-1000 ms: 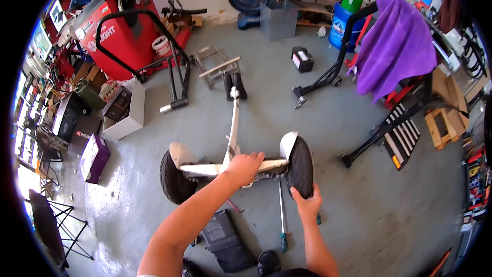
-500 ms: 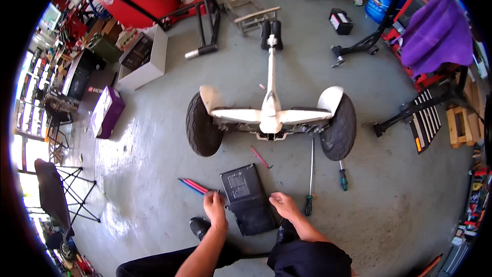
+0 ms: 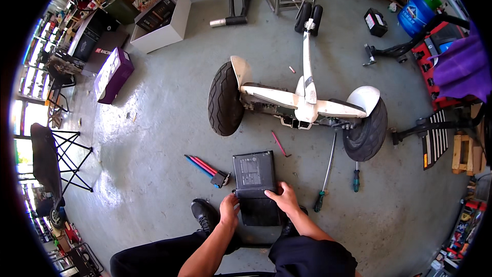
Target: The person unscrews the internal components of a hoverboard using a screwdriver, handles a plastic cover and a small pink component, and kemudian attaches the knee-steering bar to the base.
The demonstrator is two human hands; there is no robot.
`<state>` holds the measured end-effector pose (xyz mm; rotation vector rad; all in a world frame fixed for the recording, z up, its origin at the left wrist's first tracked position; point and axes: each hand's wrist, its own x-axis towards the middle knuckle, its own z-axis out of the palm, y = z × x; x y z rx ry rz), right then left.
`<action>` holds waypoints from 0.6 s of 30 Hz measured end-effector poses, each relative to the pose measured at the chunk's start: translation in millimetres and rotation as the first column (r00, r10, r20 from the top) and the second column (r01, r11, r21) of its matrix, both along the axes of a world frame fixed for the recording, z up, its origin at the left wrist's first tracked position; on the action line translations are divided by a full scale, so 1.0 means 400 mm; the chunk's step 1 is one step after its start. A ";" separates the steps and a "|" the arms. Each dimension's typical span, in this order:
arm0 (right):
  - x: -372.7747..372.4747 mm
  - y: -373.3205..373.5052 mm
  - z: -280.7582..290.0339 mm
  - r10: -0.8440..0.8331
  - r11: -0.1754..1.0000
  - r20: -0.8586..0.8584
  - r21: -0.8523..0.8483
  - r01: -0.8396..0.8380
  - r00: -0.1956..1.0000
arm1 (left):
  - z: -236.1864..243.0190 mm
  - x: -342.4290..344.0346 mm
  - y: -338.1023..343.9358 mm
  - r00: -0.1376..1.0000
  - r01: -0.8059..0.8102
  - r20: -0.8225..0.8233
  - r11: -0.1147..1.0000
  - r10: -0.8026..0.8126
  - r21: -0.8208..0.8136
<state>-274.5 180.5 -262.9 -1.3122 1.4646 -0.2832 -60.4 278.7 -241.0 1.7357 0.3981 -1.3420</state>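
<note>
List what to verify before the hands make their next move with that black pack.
1. Right hand on the black pack: ok, at its right edge.
2. Grip of the left hand: cannot tell; it is at the left edge.
3. Pack's underside: cannot tell, hidden.
4. Pack apart from the white scooter: ok.
5. Screwdrivers off the floor: not ok, two lie there.
6. Pink rod picked up: not ok, also on the floor.

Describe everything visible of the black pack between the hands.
The black pack is a flat, plastic-looking rectangle, long side pointing away, with a grey-printed label on its far part, a band across the middle and a darker near part. The right hand has its thumb on top; the left hand is at its left edge. Whether it is lifted is unclear.
</note>
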 end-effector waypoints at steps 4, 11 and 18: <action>-0.013 -0.033 0.162 -0.104 0.993 0.270 -0.031 0.117 0.957 | 0.074 -0.046 -0.044 0.975 -0.095 -0.201 0.995 0.092 -0.008; -0.028 -0.162 0.481 0.184 0.827 0.086 -0.552 -0.107 0.979 | 0.186 -0.185 -0.271 0.908 -0.267 -0.395 0.922 0.142 -0.282; -0.058 -0.218 0.505 0.320 0.517 -0.236 -0.768 -0.378 0.918 | 0.052 -0.285 -0.439 0.680 -0.459 -0.711 0.651 -0.180 -0.604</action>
